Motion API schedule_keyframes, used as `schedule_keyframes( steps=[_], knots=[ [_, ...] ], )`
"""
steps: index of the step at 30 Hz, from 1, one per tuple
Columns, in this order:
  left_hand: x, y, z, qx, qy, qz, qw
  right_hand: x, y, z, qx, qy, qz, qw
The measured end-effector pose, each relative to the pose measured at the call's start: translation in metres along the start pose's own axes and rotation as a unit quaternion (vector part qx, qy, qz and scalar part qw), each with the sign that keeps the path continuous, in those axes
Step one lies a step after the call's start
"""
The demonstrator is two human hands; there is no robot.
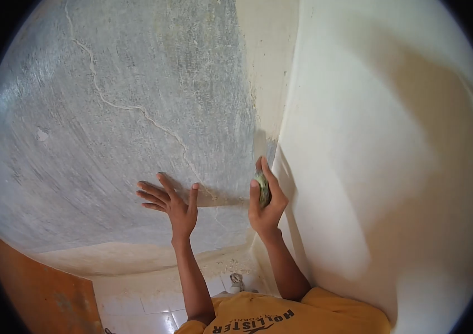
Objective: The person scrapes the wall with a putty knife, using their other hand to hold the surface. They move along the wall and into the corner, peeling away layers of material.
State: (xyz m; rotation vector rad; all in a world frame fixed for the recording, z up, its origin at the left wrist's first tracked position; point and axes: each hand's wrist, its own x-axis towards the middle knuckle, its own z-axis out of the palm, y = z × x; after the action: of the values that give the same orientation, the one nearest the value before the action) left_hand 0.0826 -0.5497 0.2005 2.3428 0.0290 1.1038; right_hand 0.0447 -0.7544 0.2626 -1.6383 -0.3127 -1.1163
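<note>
My left hand [176,207] is raised with its fingers spread, resting on or close to the grey wall [136,145]. Nothing is in it. A pale crack line [161,127] runs down the grey surface to a spot just right of that hand. Near the corner, my right hand [267,203] grips a small greenish object [261,188] between thumb and fingers, against or close to the wall. What the object is cannot be made out. Beside it, the grey coating borders a cream strip [270,72].
A smooth off-white wall [348,167] stands close on the right. Below are white floor tiles [158,298] with crumbs along the wall's base, and a small item [236,280] I cannot identify. An orange wall [41,284] is at the lower left.
</note>
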Motion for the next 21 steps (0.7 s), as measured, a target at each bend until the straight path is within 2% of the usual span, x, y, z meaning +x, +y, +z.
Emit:
schedule_keyframes(
  steps=[3,5,9,13,21],
  knots=[
    [0.001,-0.007,0.004,0.015,0.016,0.013,1.000,0.000,0.007,-0.003,0.006,-0.008,-0.014,1.000],
    [0.000,-0.008,0.006,0.011,0.017,0.008,1.000,0.020,-0.012,-0.011,-0.008,-0.017,-0.014,1.000],
    [0.000,-0.009,0.007,0.020,0.018,0.015,1.000,0.035,-0.039,-0.026,-0.021,-0.060,0.062,0.996],
    [-0.004,-0.018,0.005,0.030,0.014,0.046,0.998,-0.010,-0.006,-0.011,-0.015,-0.034,0.035,0.999],
    [-0.010,-0.022,0.010,0.040,0.017,0.060,0.997,-0.011,-0.007,-0.017,-0.021,-0.065,0.039,0.997]
  ],
)
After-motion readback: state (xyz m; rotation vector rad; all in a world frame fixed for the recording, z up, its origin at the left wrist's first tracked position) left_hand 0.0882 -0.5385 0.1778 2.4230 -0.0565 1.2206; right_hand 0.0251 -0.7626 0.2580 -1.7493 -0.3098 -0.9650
